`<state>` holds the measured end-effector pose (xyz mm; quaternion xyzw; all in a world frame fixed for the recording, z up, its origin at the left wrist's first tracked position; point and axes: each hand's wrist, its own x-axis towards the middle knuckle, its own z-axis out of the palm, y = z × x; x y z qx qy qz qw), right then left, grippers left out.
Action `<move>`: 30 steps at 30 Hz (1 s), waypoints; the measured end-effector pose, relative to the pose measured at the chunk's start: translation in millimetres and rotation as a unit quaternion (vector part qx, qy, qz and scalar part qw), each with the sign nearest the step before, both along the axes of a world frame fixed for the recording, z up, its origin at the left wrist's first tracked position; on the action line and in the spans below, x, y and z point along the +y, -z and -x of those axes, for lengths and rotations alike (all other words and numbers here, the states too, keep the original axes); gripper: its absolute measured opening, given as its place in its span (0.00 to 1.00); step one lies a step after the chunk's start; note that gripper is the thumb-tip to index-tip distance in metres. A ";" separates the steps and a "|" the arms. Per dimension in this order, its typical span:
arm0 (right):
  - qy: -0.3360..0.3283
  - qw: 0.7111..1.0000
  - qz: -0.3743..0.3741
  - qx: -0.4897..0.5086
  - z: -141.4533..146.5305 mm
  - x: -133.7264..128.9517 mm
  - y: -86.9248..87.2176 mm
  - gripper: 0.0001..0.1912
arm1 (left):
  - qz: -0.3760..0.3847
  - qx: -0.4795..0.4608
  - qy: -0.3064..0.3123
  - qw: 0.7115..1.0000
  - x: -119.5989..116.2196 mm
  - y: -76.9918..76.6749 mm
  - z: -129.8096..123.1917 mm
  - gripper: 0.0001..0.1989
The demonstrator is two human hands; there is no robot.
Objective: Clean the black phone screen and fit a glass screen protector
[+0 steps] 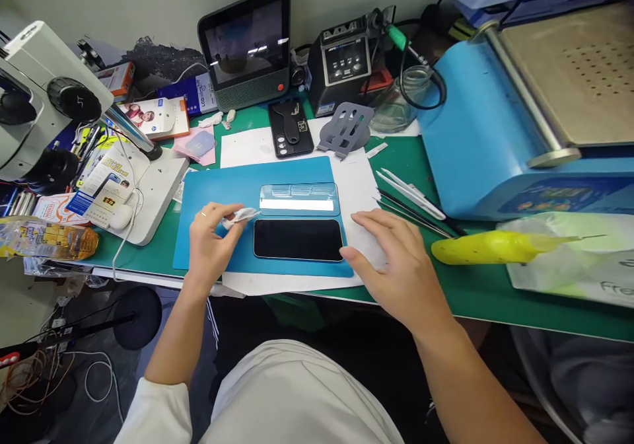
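Note:
My left hand [212, 236] pinches a crumpled white wipe [240, 215] over the left part of a blue mat [218, 183]. On the mat lies a phone [298, 238] with a dark screen, its long side running left to right. Just behind it is a clear glass panel [298, 199] with a bright reflection across it. My right hand [393, 259] has its fingers apart at the phone's right end, above white paper [359, 173]. Its thumb tip is near the phone's edge; whether they touch, I cannot tell.
A microscope [69, 100] stands at the left, beside a bottle [49, 238]. Behind the mat are a black phone case [290, 129], a display [247, 44] and a soldering station [344, 61]. Tweezers [411, 193], a yellow tool [495, 247] and a blue machine [475, 133] are at the right.

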<state>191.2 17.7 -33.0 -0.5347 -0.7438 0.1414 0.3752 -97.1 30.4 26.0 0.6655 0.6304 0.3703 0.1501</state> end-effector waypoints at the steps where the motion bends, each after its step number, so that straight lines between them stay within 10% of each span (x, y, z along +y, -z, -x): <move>1: 0.002 1.000 -0.013 0.004 3.4 0.0 -2.9 0.22 | 0.005 -0.016 0.009 1.000 -2.4 0.4 -3.3 0.05; 10: -0.145 0.983 -0.067 0.095 64.9 1.7 -40.3 0.02 | 0.027 -0.087 0.104 0.990 -29.2 -7.1 -33.9 0.13; 15: -0.195 0.972 -0.066 0.114 69.1 -3.5 -39.6 0.07 | 0.022 -0.017 0.102 0.994 -42.1 -0.6 -19.5 0.21; 30: -0.107 0.990 -0.032 -0.087 84.2 7.9 -31.7 0.13 | 0.233 -0.095 0.063 0.966 -52.5 7.1 3.2 0.11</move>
